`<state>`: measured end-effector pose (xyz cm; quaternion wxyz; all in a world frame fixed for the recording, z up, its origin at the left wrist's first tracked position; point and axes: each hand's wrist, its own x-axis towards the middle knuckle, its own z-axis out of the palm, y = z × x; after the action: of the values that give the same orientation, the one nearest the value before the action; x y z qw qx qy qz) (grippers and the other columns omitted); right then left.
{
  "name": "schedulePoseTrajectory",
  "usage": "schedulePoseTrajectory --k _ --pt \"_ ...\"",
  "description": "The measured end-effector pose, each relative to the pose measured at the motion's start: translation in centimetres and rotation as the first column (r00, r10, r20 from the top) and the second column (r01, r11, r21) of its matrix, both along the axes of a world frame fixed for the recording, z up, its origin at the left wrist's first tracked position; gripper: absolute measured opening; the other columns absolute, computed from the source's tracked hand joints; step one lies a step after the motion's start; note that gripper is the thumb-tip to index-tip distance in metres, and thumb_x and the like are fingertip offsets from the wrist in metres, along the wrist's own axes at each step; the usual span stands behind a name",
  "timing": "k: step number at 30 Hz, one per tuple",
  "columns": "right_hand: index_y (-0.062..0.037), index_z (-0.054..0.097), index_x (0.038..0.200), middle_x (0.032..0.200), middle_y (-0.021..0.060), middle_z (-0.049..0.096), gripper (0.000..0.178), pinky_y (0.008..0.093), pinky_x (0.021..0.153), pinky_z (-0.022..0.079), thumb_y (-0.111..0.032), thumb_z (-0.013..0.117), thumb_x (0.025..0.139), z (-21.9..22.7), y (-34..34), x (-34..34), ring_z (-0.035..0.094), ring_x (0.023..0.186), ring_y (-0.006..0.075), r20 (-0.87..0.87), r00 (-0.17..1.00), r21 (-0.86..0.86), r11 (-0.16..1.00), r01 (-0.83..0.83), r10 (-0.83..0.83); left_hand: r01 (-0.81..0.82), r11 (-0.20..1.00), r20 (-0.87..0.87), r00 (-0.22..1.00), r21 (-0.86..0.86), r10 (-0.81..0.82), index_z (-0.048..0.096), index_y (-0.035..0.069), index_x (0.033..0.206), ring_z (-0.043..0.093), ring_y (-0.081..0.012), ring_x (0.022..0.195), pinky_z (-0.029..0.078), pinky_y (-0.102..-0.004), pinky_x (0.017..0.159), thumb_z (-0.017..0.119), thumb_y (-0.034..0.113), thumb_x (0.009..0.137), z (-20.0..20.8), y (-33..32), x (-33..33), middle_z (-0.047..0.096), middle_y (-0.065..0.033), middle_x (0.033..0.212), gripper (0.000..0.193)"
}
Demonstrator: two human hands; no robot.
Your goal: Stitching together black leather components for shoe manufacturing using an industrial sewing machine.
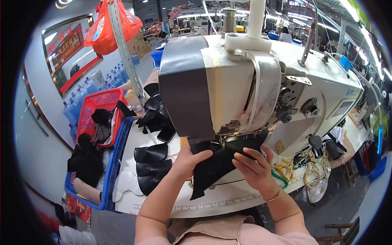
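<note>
A black leather-like piece (214,171) lies under the head of a large sewing machine (237,85), its pointed lower end hanging toward me over the white table. My left hand (190,160) is closed on the piece's left side, thumb stretched across the top and the other fingers mostly hidden. My right hand (257,167) rests on its right side, fingers apart and slightly bent, a bracelet at the wrist. Both hands are close in front of the presser foot (218,141), which partly shows above the material. The needle itself I cannot make out.
Black cut pieces (152,167) lie left of my forearm, near a dark phone-like object (166,133). Further left, a red basket (102,98) sits on a blue crate (110,179). Scissors (284,171) and tape rolls (312,178) are at right. A red bag (110,30) hangs above.
</note>
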<state>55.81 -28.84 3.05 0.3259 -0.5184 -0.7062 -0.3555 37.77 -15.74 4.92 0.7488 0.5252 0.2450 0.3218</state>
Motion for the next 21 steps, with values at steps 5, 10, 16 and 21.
schedulePoseTrajectory --k 5,10,16,21 --pt "-0.0162 0.065 0.085 0.099 -0.0051 0.062 0.016 0.0441 0.097 0.030 -0.014 0.066 0.069 0.6 0.5 0.6 0.054 0.101 0.0170 -0.002 0.999 0.035 0.999 -0.039 0.039 -0.050 0.998 -0.031 0.998 0.028 0.051 0.057 -0.001 0.102 0.060 -0.0144 0.078 0.050 -0.0267 0.072 0.068 0.009 0.074 0.2 0.1 0.3 0.061 -0.0081 0.091 0.032" --pt "-0.0163 0.065 0.084 0.099 -0.0057 0.062 0.015 0.0450 0.098 0.029 -0.016 0.066 0.070 1.5 1.5 1.1 0.053 0.099 0.0169 -0.030 1.000 0.023 1.000 -0.004 0.005 -0.068 0.998 0.012 0.998 -0.017 0.068 0.057 -0.001 0.101 0.060 -0.0137 0.078 0.049 -0.0263 0.073 0.067 0.009 0.075 0.3 0.3 0.8 0.061 -0.0071 0.090 0.029" --pt "-0.0103 0.063 0.087 0.091 0.0004 0.060 0.026 0.0370 0.081 0.041 -0.001 0.060 0.063 0.7 2.8 2.5 0.055 0.084 0.0192 -0.183 0.978 0.097 0.992 -0.082 0.099 -0.120 0.993 0.058 0.991 0.017 0.119 0.057 -0.001 0.100 0.060 -0.0132 0.079 0.049 -0.0262 0.074 0.067 0.007 0.075 0.2 0.0 0.9 0.061 -0.0066 0.091 0.028" --pt "-0.0103 0.063 0.086 0.091 0.0002 0.060 0.028 0.0369 0.081 0.040 0.000 0.060 0.060 0.5 3.8 3.7 0.055 0.084 0.0186 -0.116 0.989 0.150 0.986 -0.074 0.092 -0.093 0.995 0.019 0.995 -0.037 0.093 0.057 0.000 0.101 0.059 -0.0133 0.082 0.048 -0.0266 0.075 0.067 0.005 0.075 0.1 0.3 0.8 0.060 -0.0059 0.092 0.029"
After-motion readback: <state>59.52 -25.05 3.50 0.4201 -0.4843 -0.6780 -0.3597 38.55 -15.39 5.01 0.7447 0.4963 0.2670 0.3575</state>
